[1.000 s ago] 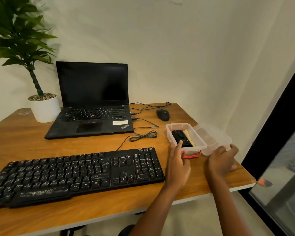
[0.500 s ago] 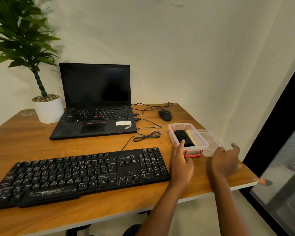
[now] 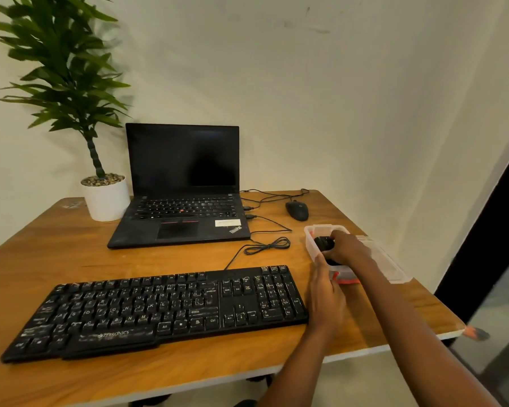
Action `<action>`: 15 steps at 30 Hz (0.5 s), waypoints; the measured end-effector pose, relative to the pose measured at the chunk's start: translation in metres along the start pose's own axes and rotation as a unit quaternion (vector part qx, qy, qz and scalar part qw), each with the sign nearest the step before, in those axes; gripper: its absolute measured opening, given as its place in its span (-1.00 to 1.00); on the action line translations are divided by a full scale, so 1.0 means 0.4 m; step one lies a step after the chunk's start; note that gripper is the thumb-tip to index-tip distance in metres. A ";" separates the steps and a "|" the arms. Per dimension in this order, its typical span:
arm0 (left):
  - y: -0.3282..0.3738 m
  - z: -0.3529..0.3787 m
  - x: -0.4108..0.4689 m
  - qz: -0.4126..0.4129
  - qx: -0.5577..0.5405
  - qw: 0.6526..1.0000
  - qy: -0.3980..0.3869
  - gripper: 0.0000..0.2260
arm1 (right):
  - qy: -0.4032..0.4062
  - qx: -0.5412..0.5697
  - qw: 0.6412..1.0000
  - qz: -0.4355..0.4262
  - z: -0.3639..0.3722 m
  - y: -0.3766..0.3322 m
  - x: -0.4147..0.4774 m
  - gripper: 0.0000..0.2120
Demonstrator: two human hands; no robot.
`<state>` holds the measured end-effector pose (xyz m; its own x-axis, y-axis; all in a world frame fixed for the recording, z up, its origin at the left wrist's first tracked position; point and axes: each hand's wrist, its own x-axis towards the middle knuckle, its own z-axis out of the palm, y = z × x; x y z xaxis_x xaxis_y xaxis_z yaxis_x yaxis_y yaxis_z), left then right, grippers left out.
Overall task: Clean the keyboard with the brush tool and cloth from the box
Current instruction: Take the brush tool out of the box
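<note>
head view: the right hand (image 3: 348, 248) reaches into the clear plastic box (image 3: 310, 242) near the table's (image 3: 71, 259) right edge, fingers curled round the black brush tool (image 3: 323, 243). the left hand (image 3: 325, 292) rests against the box's near wall, fingers relaxed. the keyboard (image 3: 159, 306) lies just left of the box.

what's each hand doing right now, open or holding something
Left hand: open, straight fingers resting against the clear plastic box.
Right hand: closed around the black brush tool inside the box.
</note>
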<state>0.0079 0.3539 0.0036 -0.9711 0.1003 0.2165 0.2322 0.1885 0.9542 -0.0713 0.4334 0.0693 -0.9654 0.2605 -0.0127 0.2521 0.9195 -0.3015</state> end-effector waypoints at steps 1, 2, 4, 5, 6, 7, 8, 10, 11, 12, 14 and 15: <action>0.001 0.001 0.001 0.001 0.004 1.000 0.000 -0.49 | 0.018 0.002 1.000 0.005 0.001 -0.001 -0.003 -0.52; 0.007 0.001 -0.001 0.002 0.013 1.000 0.002 -0.49 | 0.036 0.011 0.999 0.008 0.000 -0.001 -0.006 -0.50; 0.018 -0.002 -0.015 0.011 0.050 0.999 0.012 -0.49 | 0.069 0.039 0.997 0.012 -0.014 -0.001 -0.026 -0.45; 0.029 -0.006 -0.025 0.025 0.071 0.997 0.022 -0.48 | 0.086 0.057 0.995 0.016 -0.030 -0.003 -0.041 -0.44; 0.037 -0.005 -0.032 0.044 0.080 0.995 0.035 -0.47 | 0.097 0.077 0.992 0.022 -0.046 -0.005 -0.054 -0.42; 0.052 -0.013 -0.041 0.064 0.071 0.994 0.050 -0.46 | 0.109 0.097 0.989 0.017 -0.060 -0.007 -0.071 -0.39; 0.073 -0.031 -0.046 0.078 0.051 0.993 0.067 -0.46 | 0.132 0.120 0.984 -0.004 -0.074 -0.012 -0.088 -0.38; 0.108 -0.095 -0.035 0.101 0.007 0.990 0.103 -0.49 | 0.178 0.193 0.962 -0.073 -0.095 -0.031 -0.136 -0.40; 0.114 -0.133 -0.025 0.103 -0.016 0.988 0.118 -0.52 | 0.184 0.235 0.948 -0.109 -0.094 -0.045 -0.171 -0.42; 0.114 -0.174 -0.019 0.094 -0.047 0.987 0.124 -0.55 | 0.173 0.274 0.935 -0.147 -0.085 -0.056 -0.210 -0.43; 0.097 -0.256 -0.031 0.072 -0.115 0.987 0.090 -0.56 | 0.120 0.352 0.905 -0.206 -0.041 -0.078 -0.291 -0.44; 0.089 -0.295 -0.047 0.068 -0.142 0.986 0.057 -0.57 | 0.095 0.386 0.890 -0.225 -0.015 -0.085 -0.328 -0.45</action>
<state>0.0280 0.2434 0.0577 -0.9358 -0.0073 0.3525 0.3513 -0.1028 0.9306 0.0471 0.3698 0.0870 -0.9099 0.0289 0.4138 -0.3489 0.4861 -0.8012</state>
